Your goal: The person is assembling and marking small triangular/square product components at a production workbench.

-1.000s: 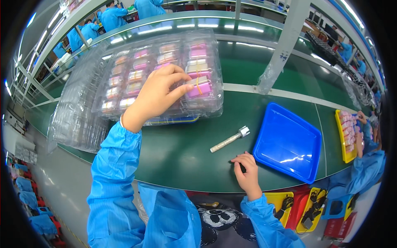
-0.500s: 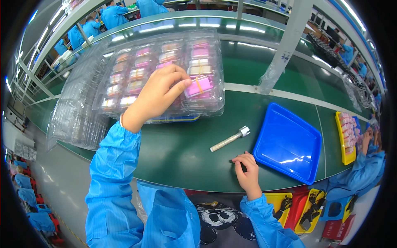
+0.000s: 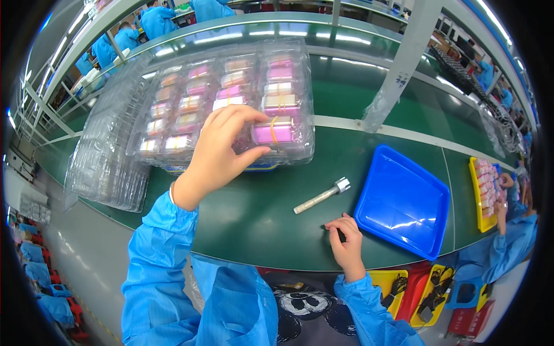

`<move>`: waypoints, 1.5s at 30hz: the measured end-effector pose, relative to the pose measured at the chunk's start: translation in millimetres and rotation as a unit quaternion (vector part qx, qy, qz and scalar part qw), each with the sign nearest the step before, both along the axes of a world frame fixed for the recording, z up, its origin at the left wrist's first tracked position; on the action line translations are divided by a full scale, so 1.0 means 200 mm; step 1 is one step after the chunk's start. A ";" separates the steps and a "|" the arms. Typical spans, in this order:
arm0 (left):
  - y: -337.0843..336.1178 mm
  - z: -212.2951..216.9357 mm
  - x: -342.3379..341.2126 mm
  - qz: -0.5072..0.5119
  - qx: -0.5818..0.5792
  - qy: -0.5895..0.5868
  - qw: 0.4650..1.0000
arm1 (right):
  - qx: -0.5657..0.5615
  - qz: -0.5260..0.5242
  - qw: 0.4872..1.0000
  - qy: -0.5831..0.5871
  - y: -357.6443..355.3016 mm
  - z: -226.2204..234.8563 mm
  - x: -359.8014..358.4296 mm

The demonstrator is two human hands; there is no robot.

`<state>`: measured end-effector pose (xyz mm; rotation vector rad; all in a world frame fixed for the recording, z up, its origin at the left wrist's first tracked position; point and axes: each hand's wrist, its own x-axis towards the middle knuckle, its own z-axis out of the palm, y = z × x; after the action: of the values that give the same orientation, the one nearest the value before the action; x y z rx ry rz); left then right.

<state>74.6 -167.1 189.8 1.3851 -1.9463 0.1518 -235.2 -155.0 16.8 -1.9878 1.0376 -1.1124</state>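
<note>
My left hand point(image 3: 222, 151) is open over the front right of a clear plastic blister tray point(image 3: 304, 109), thumb and fingers apart. Right by its fingertips, in the tray's near right pocket, lies a pink bundle point(image 3: 273, 134) wrapped with a yellow rubber band. Other pockets hold similar pink, white and orange banded bundles point(image 3: 280, 104). My right hand point(image 3: 347, 245) rests near the table's front edge with its fingers curled in, and nothing shows in them. Just beyond it lies a pale rod with a silvery notched head point(image 3: 323, 195). A blue plastic tray point(image 3: 402, 199) sits to its right.
Stacked clear plastic trays point(image 3: 107, 150) stand at the left. A slanting metal post point(image 3: 398, 75) rises behind the green table point(image 3: 259, 225). At far right a co-worker's hands are at a yellow tray point(image 3: 487, 222) of pink pieces. Yellow bins point(image 3: 385, 279) with black cables are below the edge.
My left hand has drawn back toward me and let go of the pink bundle, which now lies flatter in its pocket. My right hand has barely moved.
</note>
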 end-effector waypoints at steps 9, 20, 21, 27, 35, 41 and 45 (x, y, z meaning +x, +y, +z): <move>0.01 -0.09 -0.01 0.000 -0.116 0.006 0.993 | 0.010 -0.002 1.000 -0.003 0.00 0.00 0.00; -0.04 0.00 0.01 0.009 0.052 0.376 0.925 | 0.012 0.002 1.000 -0.010 0.00 0.00 0.00; -0.05 0.03 -0.01 0.024 0.053 0.364 0.930 | 0.013 0.001 1.000 -0.011 0.00 0.00 -0.01; -0.09 0.03 -0.04 0.064 0.079 0.258 0.961 | 0.012 0.003 1.000 -0.018 0.00 -0.01 -0.01; -0.03 0.03 0.06 0.125 -0.083 -0.028 0.988 | 0.017 0.008 0.999 -0.030 0.00 -0.01 -0.01; 0.05 -0.10 0.10 0.190 -0.037 -0.092 0.977 | 0.025 0.011 0.999 -0.025 0.00 -0.01 -0.01; 0.04 -0.14 0.12 0.193 -0.039 -0.095 0.976 | 0.025 0.011 0.999 -0.029 0.00 -0.01 -0.01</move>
<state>98.1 -159.2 161.5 1.7341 -1.7763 0.5556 -236.9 -155.3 14.4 -1.9130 1.0025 -1.1157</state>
